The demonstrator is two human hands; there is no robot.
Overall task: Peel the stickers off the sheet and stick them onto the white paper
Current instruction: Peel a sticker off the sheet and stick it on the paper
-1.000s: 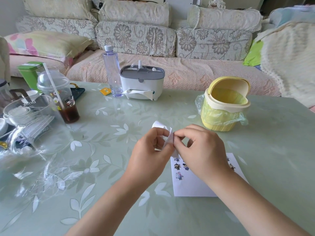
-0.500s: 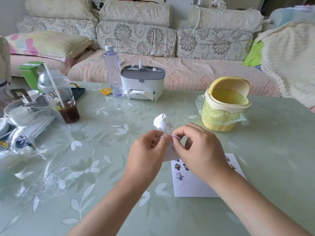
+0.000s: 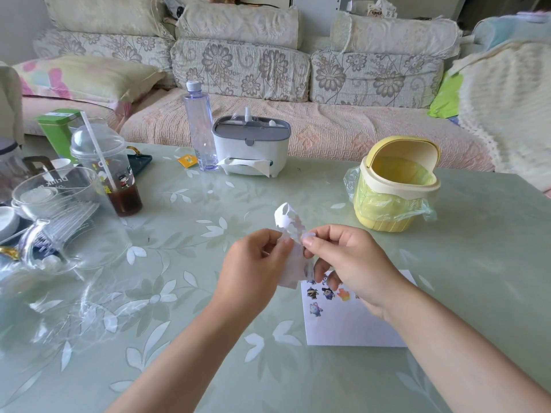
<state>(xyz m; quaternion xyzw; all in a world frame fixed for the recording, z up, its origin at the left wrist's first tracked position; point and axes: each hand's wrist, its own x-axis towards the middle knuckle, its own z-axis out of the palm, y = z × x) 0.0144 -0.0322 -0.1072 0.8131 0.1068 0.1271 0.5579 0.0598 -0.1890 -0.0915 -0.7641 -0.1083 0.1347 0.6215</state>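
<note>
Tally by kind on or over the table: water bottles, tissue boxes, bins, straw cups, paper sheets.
water bottle: 1
tissue box: 1
yellow bin: 1
straw cup: 1
paper sheets: 2 (sticker sheet, white paper)
Total: 6

One head-worn wide view faces forward and down, apparently close above the table point(image 3: 477, 248), sofa point(image 3: 328, 132) beyond.

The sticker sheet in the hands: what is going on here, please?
The left hand holds the curled sticker sheet, which has empty cut-outs, and the right hand pinches its edge, apparently peeling a sticker. The white paper lies on the table under the right hand, with several stickers on it.
</note>
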